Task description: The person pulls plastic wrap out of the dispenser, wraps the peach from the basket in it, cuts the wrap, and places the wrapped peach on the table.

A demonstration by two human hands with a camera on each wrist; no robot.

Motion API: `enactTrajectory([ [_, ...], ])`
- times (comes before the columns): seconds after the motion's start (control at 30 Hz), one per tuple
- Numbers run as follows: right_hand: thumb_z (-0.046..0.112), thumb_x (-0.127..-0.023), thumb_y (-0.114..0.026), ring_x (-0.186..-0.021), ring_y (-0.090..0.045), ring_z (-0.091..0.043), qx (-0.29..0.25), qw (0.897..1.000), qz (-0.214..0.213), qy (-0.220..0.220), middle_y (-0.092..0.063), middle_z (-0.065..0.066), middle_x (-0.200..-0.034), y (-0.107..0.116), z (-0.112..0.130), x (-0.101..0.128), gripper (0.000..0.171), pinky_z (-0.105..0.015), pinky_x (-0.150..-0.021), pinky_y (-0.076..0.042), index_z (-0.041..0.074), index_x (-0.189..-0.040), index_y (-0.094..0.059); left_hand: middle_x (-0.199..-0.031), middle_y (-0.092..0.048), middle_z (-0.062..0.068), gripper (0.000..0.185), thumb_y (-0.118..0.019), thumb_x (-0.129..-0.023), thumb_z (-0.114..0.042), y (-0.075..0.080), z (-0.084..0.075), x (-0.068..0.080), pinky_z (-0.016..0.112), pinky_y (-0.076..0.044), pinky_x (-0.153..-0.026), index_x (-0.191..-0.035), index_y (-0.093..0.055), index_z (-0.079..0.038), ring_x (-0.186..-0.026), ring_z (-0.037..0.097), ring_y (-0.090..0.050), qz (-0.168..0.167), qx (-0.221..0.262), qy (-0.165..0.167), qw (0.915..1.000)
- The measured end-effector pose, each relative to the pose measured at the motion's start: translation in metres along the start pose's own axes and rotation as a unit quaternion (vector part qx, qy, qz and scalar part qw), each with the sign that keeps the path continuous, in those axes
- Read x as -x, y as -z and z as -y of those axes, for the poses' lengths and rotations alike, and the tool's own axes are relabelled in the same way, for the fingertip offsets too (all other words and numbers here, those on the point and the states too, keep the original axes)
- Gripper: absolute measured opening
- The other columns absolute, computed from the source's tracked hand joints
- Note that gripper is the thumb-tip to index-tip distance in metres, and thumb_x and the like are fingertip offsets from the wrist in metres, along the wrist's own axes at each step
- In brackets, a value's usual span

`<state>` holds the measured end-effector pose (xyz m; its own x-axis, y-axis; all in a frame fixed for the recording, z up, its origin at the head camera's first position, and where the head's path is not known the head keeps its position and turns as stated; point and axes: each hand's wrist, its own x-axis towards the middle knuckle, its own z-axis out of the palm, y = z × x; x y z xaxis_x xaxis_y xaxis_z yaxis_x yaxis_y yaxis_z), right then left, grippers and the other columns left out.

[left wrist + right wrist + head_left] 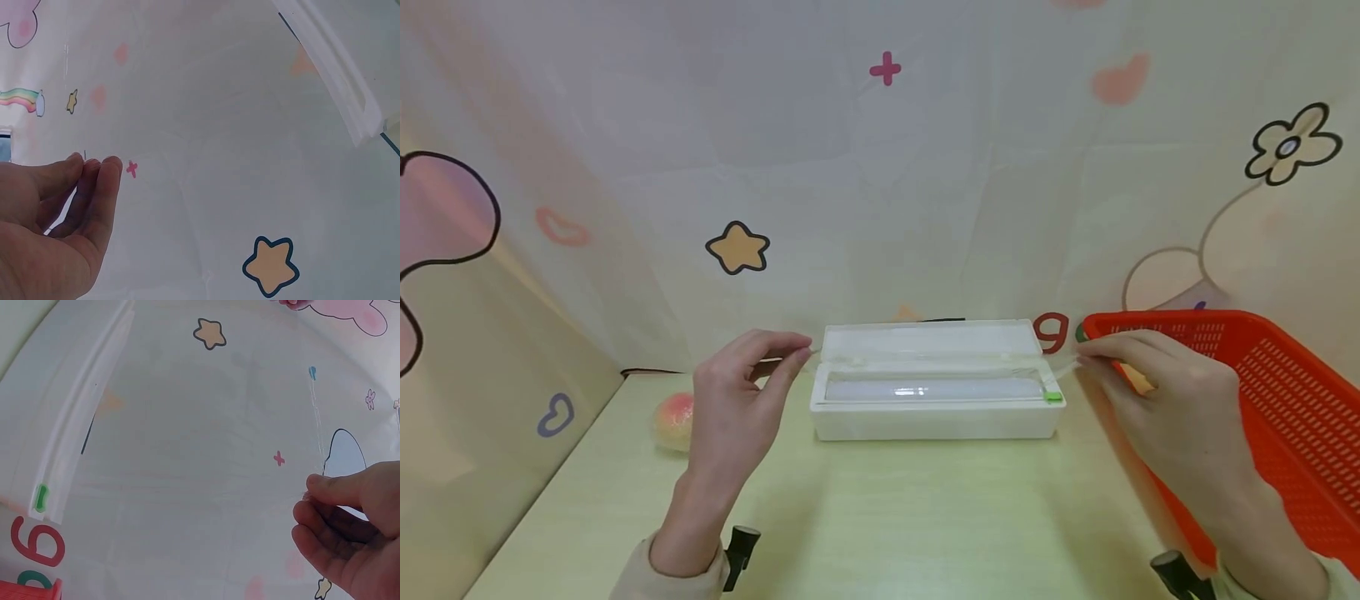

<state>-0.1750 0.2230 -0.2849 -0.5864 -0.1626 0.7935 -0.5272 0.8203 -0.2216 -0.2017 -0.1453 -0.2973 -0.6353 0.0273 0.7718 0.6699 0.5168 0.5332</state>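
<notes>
A white cling-film dispenser box (932, 423) stands open at the middle of the table, its lid (928, 340) tipped back. The film roll (925, 389) lies inside, with a green slider (1052, 397) at its right end. A thin clear film (1063, 362) stretches out from the box to both sides. My left hand (797, 348) pinches the film's left end just beside the box. My right hand (1086, 354) pinches its right end. In the wrist views each hand (94, 164) (309, 490) has its thumb and fingertips pressed together on a faint film edge (317, 415).
An orange slotted basket (1285, 400) sits tilted at the right, behind my right hand. A peach-coloured round fruit (673, 419) lies at the left near the wall. Patterned cloth walls close in the back and left. Light table top (925, 517) lies in front of the box.
</notes>
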Motion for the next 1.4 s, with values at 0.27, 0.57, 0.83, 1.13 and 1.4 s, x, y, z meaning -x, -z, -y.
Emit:
enactTrajectory([
  [0.27,-0.012,-0.071,-0.088,-0.089,-0.072,-0.031,0.005,1.000,-0.009,0.005,-0.076,-0.013,-0.098,0.006,0.004,0.000,0.038,0.000,-0.092,-0.032,0.003,-0.105,-0.079,-0.093,-0.075,0.003,0.017,-0.078,-0.087,0.006,0.003,-0.007,-0.001,0.019,-0.055,-0.080,-0.100,-0.079,-0.005,-0.082,0.012,-0.069,-0.008,0.001,-0.010,0.9999],
  [0.57,-0.013,-0.070,-0.088,-0.090,-0.072,-0.031,0.007,1.000,-0.015,0.007,-0.076,-0.013,-0.098,0.011,0.009,0.002,0.038,0.000,-0.093,-0.032,0.002,-0.104,-0.079,-0.092,-0.075,0.005,0.019,-0.078,-0.086,0.009,0.008,-0.012,0.001,0.019,-0.055,-0.080,-0.099,-0.079,-0.004,-0.082,0.012,-0.069,-0.008,-0.002,-0.024,0.9997],
  [0.83,-0.014,-0.070,-0.087,-0.090,-0.071,-0.029,0.006,1.000,-0.025,0.006,-0.076,-0.013,-0.098,0.017,0.014,0.004,0.038,0.000,-0.089,-0.034,0.002,-0.104,-0.079,-0.091,-0.075,0.006,0.019,-0.078,-0.085,0.010,0.012,-0.017,0.002,0.021,-0.056,-0.079,-0.098,-0.079,-0.004,-0.083,0.011,-0.069,-0.009,0.005,-0.032,0.9995],
  [1.13,0.039,-0.099,-0.067,-0.091,-0.068,-0.024,-0.003,0.999,-0.037,0.005,-0.076,-0.011,-0.098,0.023,0.016,0.010,0.039,-0.001,-0.078,-0.037,0.003,-0.105,-0.080,-0.090,-0.075,0.004,0.019,-0.078,-0.086,0.009,0.018,-0.023,0.007,0.023,-0.057,-0.078,-0.096,-0.079,-0.006,-0.081,0.009,-0.069,-0.017,0.027,-0.029,0.9991],
  [1.4,0.065,-0.099,-0.046,-0.093,-0.065,-0.020,-0.001,0.999,-0.046,0.000,-0.076,-0.010,-0.098,0.027,0.021,0.016,0.071,-0.001,-0.086,-0.037,0.004,-0.103,-0.080,-0.090,-0.075,0.002,0.021,-0.079,-0.084,0.011,0.025,-0.032,0.012,0.022,-0.056,-0.077,-0.094,-0.079,-0.008,-0.082,0.008,-0.069,-0.009,0.027,-0.025,0.9993],
])
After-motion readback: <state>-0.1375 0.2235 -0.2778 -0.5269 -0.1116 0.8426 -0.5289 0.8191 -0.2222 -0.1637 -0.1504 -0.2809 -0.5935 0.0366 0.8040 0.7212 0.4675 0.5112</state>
